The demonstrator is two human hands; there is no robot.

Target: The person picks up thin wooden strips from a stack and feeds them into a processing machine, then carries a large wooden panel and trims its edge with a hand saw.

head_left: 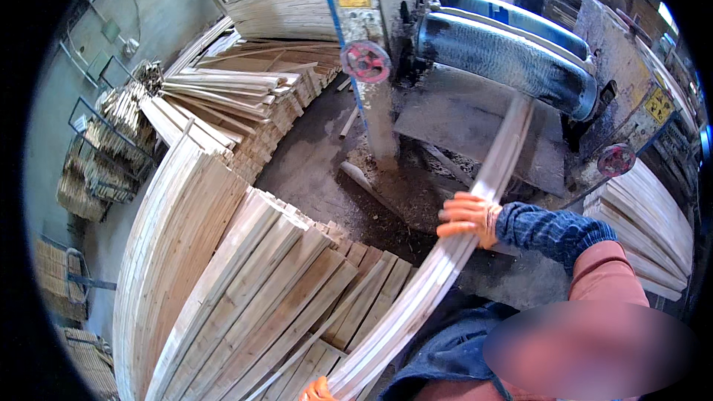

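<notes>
The right hand (471, 220), in an orange glove, lies palm down across a long pale length of wood (438, 271), fingers spread and slightly apart over its upper face. The left hand (318, 389), gloved alike, is at the wood's near end; only part of it shows, so I cannot tell how its fingers are set.

The wood slants away from the person, crossing the near edge of the metal plate (546, 141) right of that edge's middle. Its far end reaches the underside of the dark front roller (505, 56), above the plate's far edge. Beyond are a blue-edged post (382, 126) with a red handwheel (366, 62), stacked boards (267, 304) on the left and another stack (642, 226) on the right.

To handle this well, I would keep the wood level and in line, steer from the near end, press only lightly with the right hand, and keep glove and plaid cuff (553, 230) well back from the roller.

Whether the wood is one piece or several strips together is hard to make out. The roller hides its far tip, so contact there is uncertain. The right thumb is hidden, and a blurred oval covers the lower right.
</notes>
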